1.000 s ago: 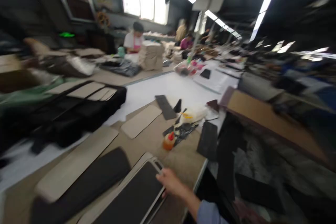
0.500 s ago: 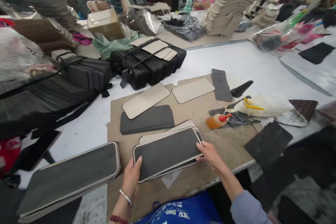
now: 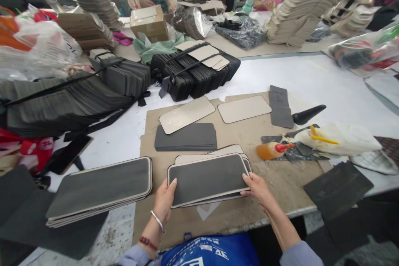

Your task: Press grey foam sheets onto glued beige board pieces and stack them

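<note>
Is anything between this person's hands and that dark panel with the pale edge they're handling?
Nothing visible. The left hand grips the near-left end of the top panel and the right hand its right end, both in direct contact. More panels lie stacked beneath it on the cardboard sheet.

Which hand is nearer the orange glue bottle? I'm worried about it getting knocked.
Right. The right hand grips the panel stack's end just below the orange glue bottle; the left hand holds the far end.

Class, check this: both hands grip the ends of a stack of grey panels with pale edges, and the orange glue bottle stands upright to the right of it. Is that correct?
Not quite. The glue bottle lies on its side, as the head view shows. The left hand and right hand do grip the ends of the panel stack.
</note>
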Tool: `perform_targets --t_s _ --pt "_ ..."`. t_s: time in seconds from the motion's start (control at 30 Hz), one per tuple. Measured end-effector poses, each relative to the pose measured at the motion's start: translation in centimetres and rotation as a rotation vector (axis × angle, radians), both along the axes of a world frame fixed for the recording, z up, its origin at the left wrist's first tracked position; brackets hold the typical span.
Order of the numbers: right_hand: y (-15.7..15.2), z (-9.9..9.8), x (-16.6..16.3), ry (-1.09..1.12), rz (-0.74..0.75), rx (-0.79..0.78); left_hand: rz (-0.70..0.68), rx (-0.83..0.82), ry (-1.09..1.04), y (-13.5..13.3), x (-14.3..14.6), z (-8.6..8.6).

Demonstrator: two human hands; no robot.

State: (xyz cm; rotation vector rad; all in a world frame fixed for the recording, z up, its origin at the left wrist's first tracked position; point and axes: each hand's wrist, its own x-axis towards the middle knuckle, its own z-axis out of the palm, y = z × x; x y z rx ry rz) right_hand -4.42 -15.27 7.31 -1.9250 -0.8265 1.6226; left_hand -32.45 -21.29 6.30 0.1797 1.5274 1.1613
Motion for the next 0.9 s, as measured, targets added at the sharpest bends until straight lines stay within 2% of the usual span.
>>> perform_targets --t_s 0.37,0.7,0.9 --pt "-0.1 0.2 0.0 -0.007 0.012 -0.007 0.009 0.008 0.026 0.3 0.2 0.7" --pt "0.0 0.5 0.2 0.016 0.036 -0.019 0.009 0.017 0.017 0.2 0.3 0.5" --pt "-0.6 2.0 1.0 0.097 -0.04 -0.102 0.041 0.114 -0.055 0.0 -0.3 2.0"
